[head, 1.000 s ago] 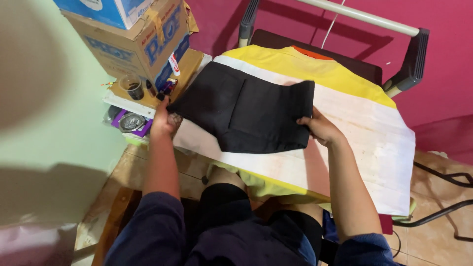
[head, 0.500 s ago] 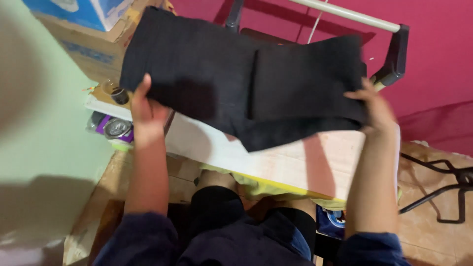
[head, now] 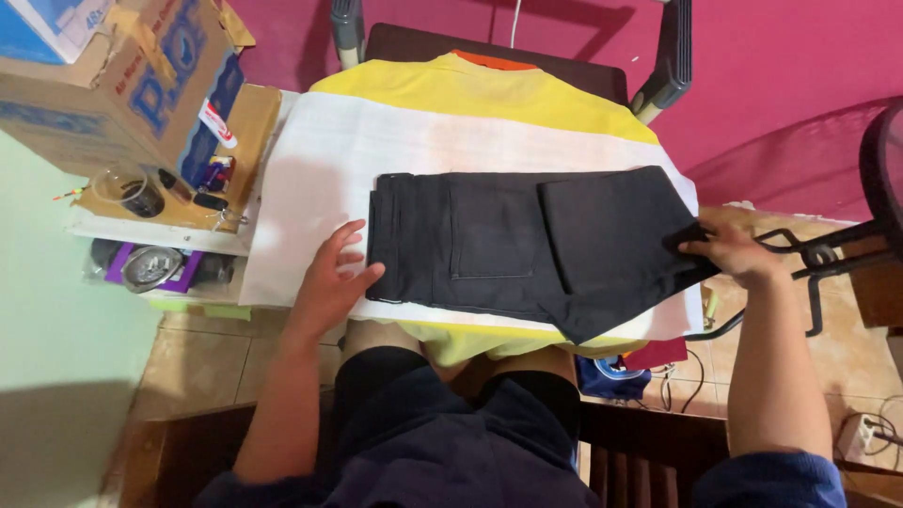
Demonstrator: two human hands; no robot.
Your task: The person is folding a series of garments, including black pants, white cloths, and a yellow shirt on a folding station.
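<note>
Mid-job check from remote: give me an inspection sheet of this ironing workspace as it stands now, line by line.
Surface: ironing board with a yellow cover, white cloth spread over it.
Job's things: black pants lying folded flat on the white cloth, back pocket up.
Clutter: cardboard box at the left, a clear cup and small items beside it.
Grippers: left hand open, flat at the waistband end; right hand pinching the pants' right edge.
Cables: loose cords on the floor under the board; a white power strip at lower right.
Surroundings: magenta wall, tiled floor, black metal stand at the right.
</note>
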